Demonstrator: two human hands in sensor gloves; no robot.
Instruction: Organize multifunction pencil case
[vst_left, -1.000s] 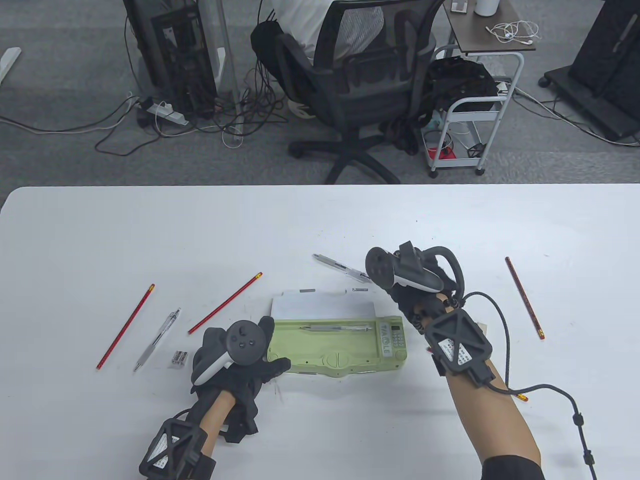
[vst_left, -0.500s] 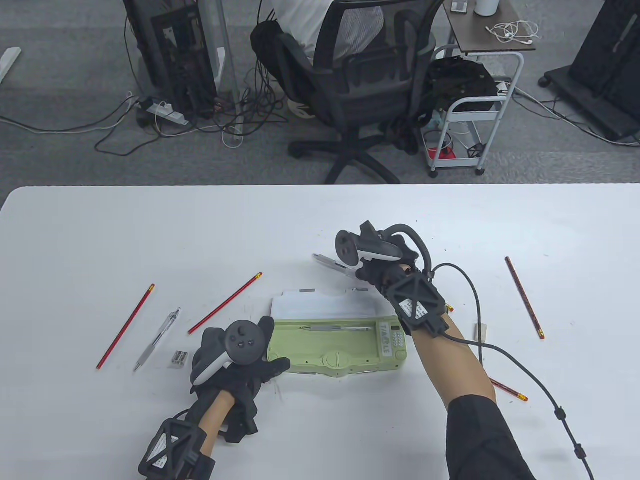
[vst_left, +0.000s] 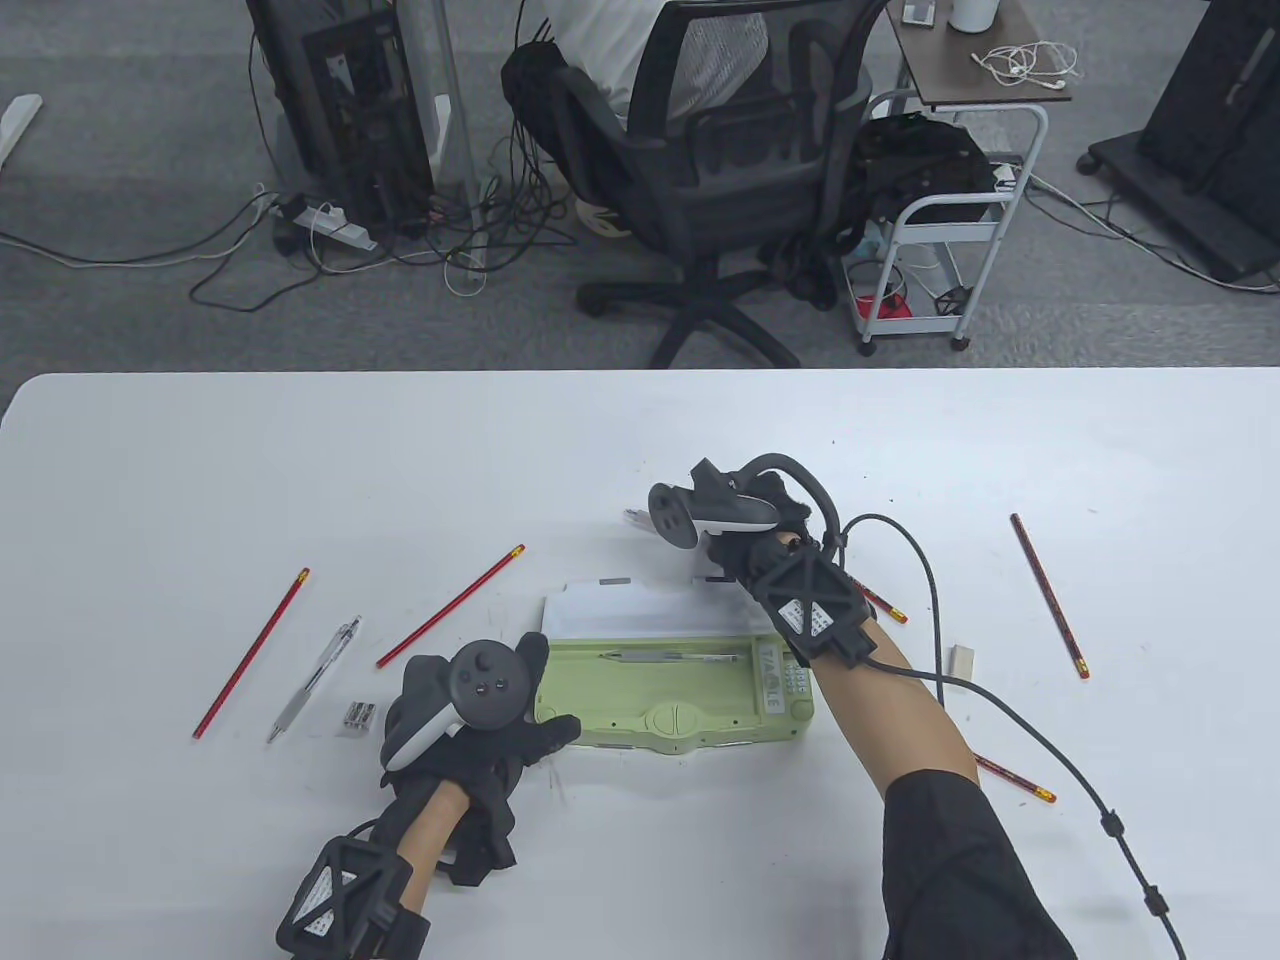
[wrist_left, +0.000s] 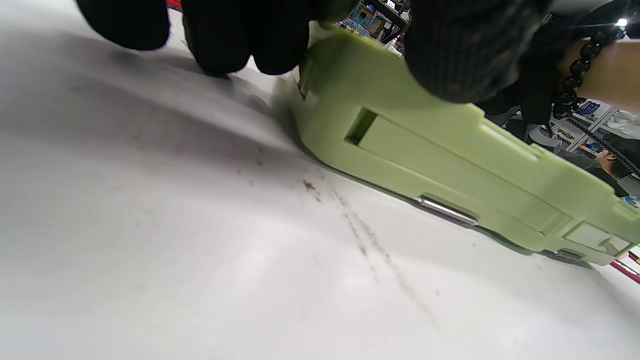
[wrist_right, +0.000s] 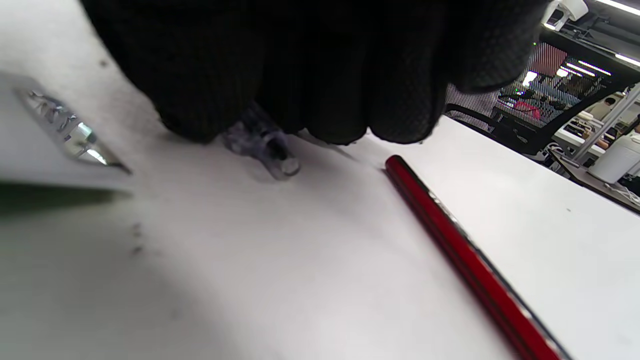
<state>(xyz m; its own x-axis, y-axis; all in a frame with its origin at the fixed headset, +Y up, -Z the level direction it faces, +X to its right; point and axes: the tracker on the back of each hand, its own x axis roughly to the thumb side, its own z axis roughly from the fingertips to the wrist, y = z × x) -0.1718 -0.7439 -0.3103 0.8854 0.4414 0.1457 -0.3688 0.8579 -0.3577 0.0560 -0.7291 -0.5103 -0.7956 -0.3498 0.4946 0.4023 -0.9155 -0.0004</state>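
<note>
The green pencil case (vst_left: 672, 695) lies open on the white table (vst_left: 200, 460) with its white lid (vst_left: 640, 608) folded back on the far side and one pen (vst_left: 672, 657) lying in its long tray. The left hand (vst_left: 480, 725) rests at the case's left end; from above only its thumb reaching onto the near left corner is plain, while the left wrist view shows the thumb (wrist_left: 465, 55) pressed on the green top edge and the other fingertips (wrist_left: 225, 40) bent down onto the table just beyond the case's end, so the hand braces the case between thumb and fingers. The right hand (vst_left: 760, 545) is down on the table just beyond the lid's far right corner. In the table view the tracker hides its fingers and only the tip of a clear pen (vst_left: 636, 518) pokes out to its left; the right wrist view shows the curled fingers (wrist_right: 320, 80) closed over that pen, its clear end (wrist_right: 270, 150) sticking out beneath them and touching the table. That view also shows a red pencil (wrist_right: 460, 260) lying just beside the fingers, seen from above only as a short stub (vst_left: 885, 605) at the wrist. Well left of the braced end lie two more red pencils (vst_left: 252, 652) (vst_left: 450, 606), another pen (vst_left: 315, 680) and a small sharpener (vst_left: 358, 714); right of the grasping hand lie an eraser (vst_left: 960, 660) and a further pencil (vst_left: 1048, 596).
</note>
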